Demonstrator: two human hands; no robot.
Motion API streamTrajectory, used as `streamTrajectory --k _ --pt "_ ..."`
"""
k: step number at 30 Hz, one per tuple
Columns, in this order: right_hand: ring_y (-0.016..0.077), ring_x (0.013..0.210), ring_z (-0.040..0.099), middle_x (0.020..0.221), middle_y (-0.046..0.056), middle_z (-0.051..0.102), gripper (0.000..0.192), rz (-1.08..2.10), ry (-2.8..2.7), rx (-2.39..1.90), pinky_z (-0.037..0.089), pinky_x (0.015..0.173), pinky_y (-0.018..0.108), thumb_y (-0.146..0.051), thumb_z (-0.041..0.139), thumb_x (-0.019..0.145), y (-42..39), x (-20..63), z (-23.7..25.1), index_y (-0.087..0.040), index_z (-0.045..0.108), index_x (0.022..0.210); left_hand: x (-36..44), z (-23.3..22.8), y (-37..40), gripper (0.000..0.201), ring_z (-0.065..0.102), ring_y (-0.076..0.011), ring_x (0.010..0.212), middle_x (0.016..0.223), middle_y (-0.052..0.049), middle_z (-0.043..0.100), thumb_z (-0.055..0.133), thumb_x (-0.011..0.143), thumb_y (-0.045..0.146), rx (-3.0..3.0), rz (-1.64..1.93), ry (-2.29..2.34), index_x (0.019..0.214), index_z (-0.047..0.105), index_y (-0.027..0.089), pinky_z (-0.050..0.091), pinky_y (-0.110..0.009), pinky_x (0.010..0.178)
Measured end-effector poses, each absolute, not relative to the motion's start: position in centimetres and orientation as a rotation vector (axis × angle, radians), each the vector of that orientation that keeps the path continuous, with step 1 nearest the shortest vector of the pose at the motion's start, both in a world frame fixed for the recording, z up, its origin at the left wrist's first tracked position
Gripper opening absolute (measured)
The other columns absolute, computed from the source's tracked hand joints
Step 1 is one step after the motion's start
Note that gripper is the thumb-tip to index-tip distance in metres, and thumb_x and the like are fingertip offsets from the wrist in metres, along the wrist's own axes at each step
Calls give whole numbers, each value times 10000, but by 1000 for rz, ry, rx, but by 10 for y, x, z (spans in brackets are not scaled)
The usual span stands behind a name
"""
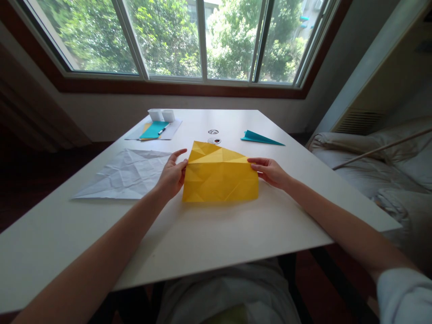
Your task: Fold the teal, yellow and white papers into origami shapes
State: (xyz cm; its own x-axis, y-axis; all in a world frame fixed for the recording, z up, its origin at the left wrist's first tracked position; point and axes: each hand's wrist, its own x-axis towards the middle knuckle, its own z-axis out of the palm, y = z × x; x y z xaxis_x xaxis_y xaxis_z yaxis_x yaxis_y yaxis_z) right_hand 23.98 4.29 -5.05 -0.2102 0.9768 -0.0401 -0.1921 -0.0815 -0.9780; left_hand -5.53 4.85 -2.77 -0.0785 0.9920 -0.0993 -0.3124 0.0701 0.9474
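A yellow sheet of paper [221,177] with several crease lines is held up over the white table, in front of me. My left hand [173,174] pinches its left edge between thumb and fingers, the index finger stretched out away from the sheet. At the right edge, my right hand [269,171] grips the paper between thumb and fingers. One crease runs across the sheet, with its upper part tilted back. Just left of my left hand lies a creased white sheet of paper [126,175], partly behind that hand.
On the white table [216,243], a folded teal paper plane [259,137] lies at the back right. Two round items [213,141] lie behind the yellow sheet. At the back left are teal paper [153,129], a pen [164,128] and white containers [162,115]. A window stands beyond.
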Motion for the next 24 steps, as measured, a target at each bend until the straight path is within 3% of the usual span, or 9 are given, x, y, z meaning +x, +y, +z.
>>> streamTrajectory --k 2,4,7,9,14,18,24 --pt "158 868 632 991 43 677 286 1479 -1196 -989 522 810 307 -258 768 623 43 240 -51 -216 700 898 -56 -28 48 267 570 -77 483 669 -3 629 533 773 136 916 1320 1076 1030 599 167 423 -142 410" --pt "158 865 634 981 44 679 317 1469 -1211 -977 520 816 312 -254 774 614 44 240 -51 -217 694 918 -57 -29 48 253 587 -84 528 698 -16 646 595 740 181 978 1286 1051 990 619 143 435 -145 436" --pt "160 857 635 978 48 681 351 1434 -1224 -995 522 814 321 -251 782 600 44 240 -51 -211 686 936 -59 -32 45 598 638 -134 673 759 -10 682 727 629 196 1119 1238 951 1191 520 207 509 -222 600" --pt "169 852 636 974 54 682 356 1387 -1248 -1026 526 807 336 -259 784 596 43 239 -51 -203 685 933 -59 -34 45 707 646 -166 756 809 -21 694 771 577 219 1220 1202 906 1227 493 211 514 -279 693" --pt "175 840 631 947 62 684 347 1152 -1422 -1111 522 817 358 -273 768 610 41 236 -52 -180 683 933 -60 -40 48 479 626 -185 812 905 -69 685 749 576 285 1447 1181 1128 1011 639 118 498 -281 722" --pt "186 858 626 984 76 677 359 1044 -1527 -1184 513 835 383 -297 746 629 39 234 -53 -167 678 957 -61 -41 51 439 619 -190 764 842 -62 688 731 583 293 1577 1152 1311 979 667 113 495 -286 680" --pt "194 853 629 945 67 687 332 1056 -1522 -1142 520 811 375 -349 722 656 42 235 -58 -176 681 935 -57 -39 48 379 620 -182 773 874 -69 698 774 539 291 1351 1147 1152 869 691 124 492 -279 700"
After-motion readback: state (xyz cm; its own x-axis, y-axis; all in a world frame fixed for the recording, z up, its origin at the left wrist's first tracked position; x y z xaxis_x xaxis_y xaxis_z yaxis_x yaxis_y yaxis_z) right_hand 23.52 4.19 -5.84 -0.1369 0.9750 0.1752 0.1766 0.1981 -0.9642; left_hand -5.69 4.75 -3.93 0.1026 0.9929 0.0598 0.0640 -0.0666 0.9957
